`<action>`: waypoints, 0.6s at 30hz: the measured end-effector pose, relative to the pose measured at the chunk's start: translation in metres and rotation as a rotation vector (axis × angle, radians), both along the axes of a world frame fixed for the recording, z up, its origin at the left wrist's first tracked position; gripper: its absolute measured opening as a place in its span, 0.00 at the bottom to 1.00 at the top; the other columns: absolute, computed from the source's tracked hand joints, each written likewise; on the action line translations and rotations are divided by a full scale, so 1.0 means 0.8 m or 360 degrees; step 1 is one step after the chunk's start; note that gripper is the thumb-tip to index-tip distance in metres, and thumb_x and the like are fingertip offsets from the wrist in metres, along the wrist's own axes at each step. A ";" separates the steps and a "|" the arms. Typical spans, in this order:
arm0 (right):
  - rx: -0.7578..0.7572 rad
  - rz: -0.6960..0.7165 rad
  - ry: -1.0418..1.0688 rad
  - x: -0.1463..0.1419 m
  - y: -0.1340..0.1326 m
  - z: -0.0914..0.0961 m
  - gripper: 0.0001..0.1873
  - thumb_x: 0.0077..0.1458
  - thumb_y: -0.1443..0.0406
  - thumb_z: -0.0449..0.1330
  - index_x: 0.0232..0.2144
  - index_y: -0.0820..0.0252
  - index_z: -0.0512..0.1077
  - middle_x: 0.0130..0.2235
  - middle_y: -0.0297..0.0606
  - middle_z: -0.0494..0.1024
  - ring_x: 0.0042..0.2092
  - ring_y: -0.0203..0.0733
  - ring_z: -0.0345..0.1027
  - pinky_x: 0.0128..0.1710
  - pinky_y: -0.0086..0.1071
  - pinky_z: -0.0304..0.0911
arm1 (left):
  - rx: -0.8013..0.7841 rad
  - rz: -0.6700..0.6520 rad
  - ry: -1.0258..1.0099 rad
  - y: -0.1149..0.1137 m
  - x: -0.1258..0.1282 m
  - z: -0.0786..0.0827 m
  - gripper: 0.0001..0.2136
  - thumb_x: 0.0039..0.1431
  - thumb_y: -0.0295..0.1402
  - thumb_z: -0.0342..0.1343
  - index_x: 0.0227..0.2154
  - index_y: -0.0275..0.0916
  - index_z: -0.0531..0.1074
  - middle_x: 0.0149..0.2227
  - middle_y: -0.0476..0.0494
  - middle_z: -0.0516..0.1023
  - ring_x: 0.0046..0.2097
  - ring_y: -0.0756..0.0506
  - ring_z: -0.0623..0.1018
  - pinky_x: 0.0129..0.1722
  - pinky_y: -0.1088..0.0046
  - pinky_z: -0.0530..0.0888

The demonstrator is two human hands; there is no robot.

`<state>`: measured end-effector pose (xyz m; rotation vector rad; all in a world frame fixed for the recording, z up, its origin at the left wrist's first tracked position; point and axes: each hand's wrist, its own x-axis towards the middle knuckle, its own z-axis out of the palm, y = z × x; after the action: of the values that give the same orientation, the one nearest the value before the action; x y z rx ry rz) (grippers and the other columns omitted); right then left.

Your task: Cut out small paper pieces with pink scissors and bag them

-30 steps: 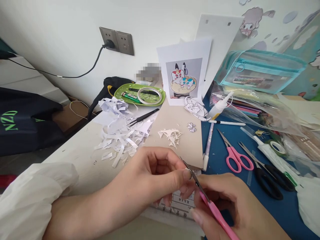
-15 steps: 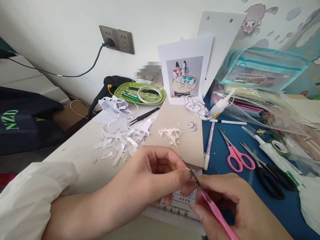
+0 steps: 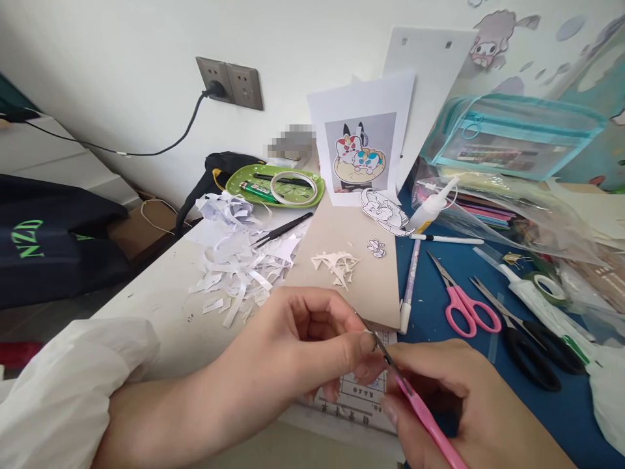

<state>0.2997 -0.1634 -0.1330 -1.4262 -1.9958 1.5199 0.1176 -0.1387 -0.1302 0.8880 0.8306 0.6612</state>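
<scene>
My right hand grips pink-handled scissors, seen edge-on, their narrow dark blades pointing up and left. My left hand is closed in a pinch right beside the blades. Between its thumb and forefinger only a tiny dark-edged bit shows; I cannot make out what it is. Beyond the hands, small cream paper scraps lie on a grey-beige board. Near the board's right edge are a small cut-out drawing and a larger cut-out drawing.
White paper strips and black tweezers lie to the left, below a green tray. A printed picture leans at the back. Other pink scissors, black scissors and a glue bottle occupy the blue mat.
The view has shifted very slightly. Both hands keep almost the same pose around the scissors, and the things on the table have not moved.
</scene>
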 end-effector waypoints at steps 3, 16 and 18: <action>0.0057 0.0011 -0.0042 0.003 0.002 -0.003 0.05 0.44 0.72 0.54 0.22 0.58 0.64 0.21 0.29 0.59 0.23 0.33 0.49 0.20 0.26 0.49 | -0.0001 -0.0006 0.0043 0.001 -0.001 0.000 0.06 0.49 0.23 0.61 0.22 0.37 0.71 0.22 0.55 0.76 0.19 0.58 0.66 0.17 0.88 0.62; -0.0663 -0.0145 0.0805 0.016 0.029 0.004 0.13 0.54 0.57 0.60 0.33 0.62 0.68 0.18 0.23 0.60 0.18 0.25 0.51 0.18 0.23 0.43 | 0.0113 0.0011 0.0264 0.008 0.000 -0.004 0.07 0.49 0.33 0.64 0.24 0.36 0.72 0.15 0.56 0.68 0.18 0.56 0.66 0.15 0.86 0.62; -0.0767 -0.0142 0.0887 0.017 0.034 0.002 0.15 0.54 0.55 0.61 0.34 0.62 0.68 0.18 0.23 0.62 0.16 0.24 0.53 0.16 0.22 0.42 | 0.0128 0.0052 0.0255 0.008 0.001 -0.005 0.08 0.50 0.34 0.63 0.24 0.37 0.71 0.15 0.56 0.67 0.18 0.56 0.65 0.15 0.87 0.62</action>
<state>0.3136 -0.1361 -0.1311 -1.0394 -1.2774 2.1547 0.1184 -0.1319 -0.1340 1.0120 0.9688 0.6615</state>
